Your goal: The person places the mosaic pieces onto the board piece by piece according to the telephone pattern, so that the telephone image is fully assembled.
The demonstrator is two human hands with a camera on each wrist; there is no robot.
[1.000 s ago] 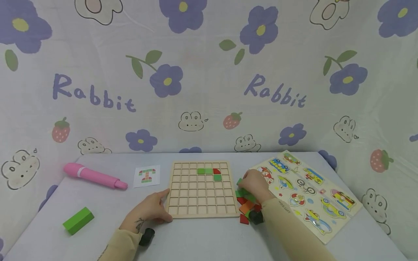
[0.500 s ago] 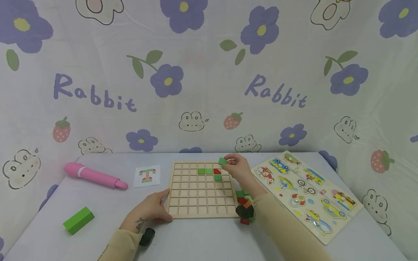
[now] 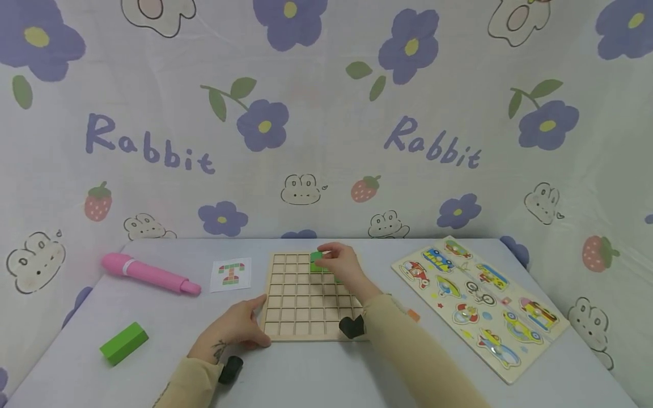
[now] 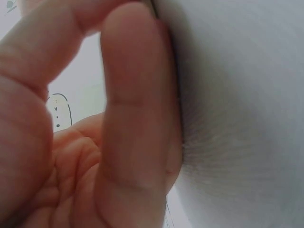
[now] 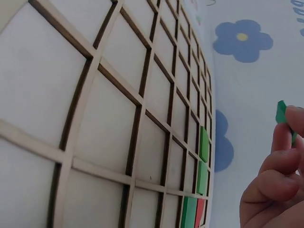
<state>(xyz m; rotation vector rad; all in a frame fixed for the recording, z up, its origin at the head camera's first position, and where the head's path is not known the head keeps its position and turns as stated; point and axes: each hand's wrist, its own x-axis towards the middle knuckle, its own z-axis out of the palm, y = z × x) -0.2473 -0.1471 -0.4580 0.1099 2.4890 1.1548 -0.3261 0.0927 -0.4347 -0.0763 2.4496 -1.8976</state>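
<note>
Over the square-gridded wooden board [image 3: 296, 339], right fingers [image 3: 333, 247] pinch a green tile [image 5: 280, 113], left fingers [image 4: 134, 104] spread at the board's corner.

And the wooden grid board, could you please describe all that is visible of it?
The grid board looks like pale wood: a rimmed, squarish panel divided into small cells by thin raised strips. It lies flat on the white table. Three green tiles and one red tile sit in cells toward its far side; most visible cells are bare. The left grip touches its near left corner. The right grip hides part in the head view.
</note>
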